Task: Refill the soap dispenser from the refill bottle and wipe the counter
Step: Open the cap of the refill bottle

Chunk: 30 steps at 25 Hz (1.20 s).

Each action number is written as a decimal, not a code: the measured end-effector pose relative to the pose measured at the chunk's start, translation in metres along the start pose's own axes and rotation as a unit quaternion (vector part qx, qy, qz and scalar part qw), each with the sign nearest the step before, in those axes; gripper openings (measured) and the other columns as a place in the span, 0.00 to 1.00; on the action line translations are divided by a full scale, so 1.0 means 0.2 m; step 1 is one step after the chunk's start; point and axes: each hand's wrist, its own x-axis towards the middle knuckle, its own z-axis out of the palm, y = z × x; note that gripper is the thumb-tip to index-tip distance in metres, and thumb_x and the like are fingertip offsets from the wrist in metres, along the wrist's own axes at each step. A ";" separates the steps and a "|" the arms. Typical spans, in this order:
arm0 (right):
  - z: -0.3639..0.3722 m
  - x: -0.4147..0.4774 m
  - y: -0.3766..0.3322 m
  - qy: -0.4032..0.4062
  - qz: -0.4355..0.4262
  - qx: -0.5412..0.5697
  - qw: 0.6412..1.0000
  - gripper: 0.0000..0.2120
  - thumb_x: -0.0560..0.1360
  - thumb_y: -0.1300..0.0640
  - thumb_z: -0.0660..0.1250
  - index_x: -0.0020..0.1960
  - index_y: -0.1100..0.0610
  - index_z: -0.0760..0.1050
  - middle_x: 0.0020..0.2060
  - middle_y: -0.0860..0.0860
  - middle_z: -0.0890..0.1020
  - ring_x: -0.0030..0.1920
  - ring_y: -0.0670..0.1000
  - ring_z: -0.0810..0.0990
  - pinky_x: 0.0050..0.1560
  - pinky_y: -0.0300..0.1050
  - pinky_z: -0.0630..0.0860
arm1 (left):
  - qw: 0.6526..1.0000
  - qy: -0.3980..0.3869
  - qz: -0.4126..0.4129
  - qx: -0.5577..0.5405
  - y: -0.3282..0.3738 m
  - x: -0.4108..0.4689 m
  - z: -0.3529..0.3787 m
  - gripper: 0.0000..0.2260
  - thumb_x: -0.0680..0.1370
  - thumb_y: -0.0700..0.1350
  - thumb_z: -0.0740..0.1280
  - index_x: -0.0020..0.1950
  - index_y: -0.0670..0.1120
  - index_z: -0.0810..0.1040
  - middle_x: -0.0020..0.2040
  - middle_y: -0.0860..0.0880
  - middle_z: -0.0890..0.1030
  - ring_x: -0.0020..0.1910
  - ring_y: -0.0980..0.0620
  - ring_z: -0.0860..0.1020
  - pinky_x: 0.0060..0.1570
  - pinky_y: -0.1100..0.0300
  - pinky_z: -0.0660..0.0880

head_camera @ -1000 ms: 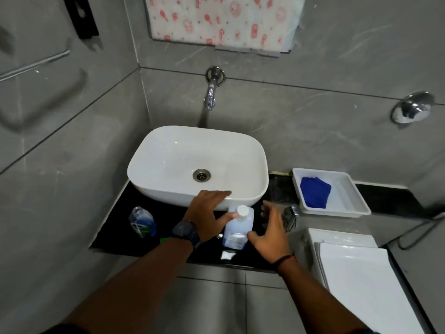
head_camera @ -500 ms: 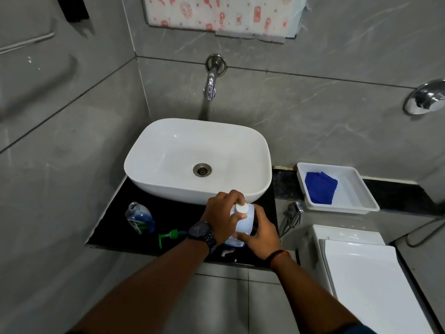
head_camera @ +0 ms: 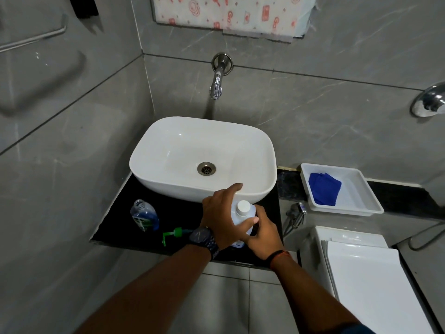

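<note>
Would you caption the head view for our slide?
Left hand and right hand hold the capped refill bottle; dispenser stands open.

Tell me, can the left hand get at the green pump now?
Probably yes: the green pump lies uncovered beside that wrist, but the left hand must first release the refill bottle.

White basin (head_camera: 183,145); black counter (head_camera: 183,213); blue cloth (head_camera: 323,189) (white tray (head_camera: 361,196)); green pump (head_camera: 177,232); grey veined wall tiles (head_camera: 313,104).

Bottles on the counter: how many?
2. Uncapped dispenser bottle at the left of the counter; white-capped refill bottle right of it, held by left hand and right hand. None seems hidden.
</note>
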 end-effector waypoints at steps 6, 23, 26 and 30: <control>-0.01 0.00 0.02 -0.003 0.000 -0.014 1.000 0.31 0.62 0.55 0.78 0.61 0.46 0.68 0.55 0.45 0.79 0.54 0.45 0.77 0.46 0.25 0.71 | 0.997 -0.009 0.017 0.074 -0.04 0.01 0.00 0.26 0.63 0.60 0.70 0.57 0.50 0.78 0.38 0.54 0.76 0.42 0.50 0.75 0.43 0.54 0.69; -0.08 0.03 0.08 -0.022 0.004 -0.041 0.999 0.33 0.60 0.52 0.80 0.58 0.37 0.66 0.53 0.40 0.79 0.53 0.41 0.79 0.52 0.42 0.78 | 0.977 -0.138 -0.064 0.153 -0.48 -0.29 0.01 0.12 0.67 0.51 0.71 0.48 0.49 0.81 0.45 0.47 0.81 0.43 0.41 0.77 0.40 0.51 0.75; -0.08 0.04 0.09 -0.023 0.003 -0.039 0.999 0.33 0.60 0.51 0.79 0.58 0.36 0.66 0.53 0.39 0.79 0.53 0.40 0.79 0.52 0.42 0.79 | 0.965 -0.180 -0.059 0.180 -0.53 -0.33 0.09 0.13 0.70 0.51 0.69 0.52 0.48 0.80 0.49 0.46 0.81 0.47 0.41 0.76 0.43 0.53 0.73; -0.07 0.04 0.11 -0.021 0.000 -0.037 0.999 0.34 0.60 0.51 0.79 0.59 0.36 0.66 0.53 0.37 0.79 0.53 0.39 0.79 0.51 0.38 0.78 | 0.954 -0.216 -0.063 0.197 -0.55 -0.34 0.16 0.16 0.73 0.53 0.66 0.58 0.49 0.77 0.55 0.47 0.78 0.52 0.44 0.73 0.47 0.55 0.70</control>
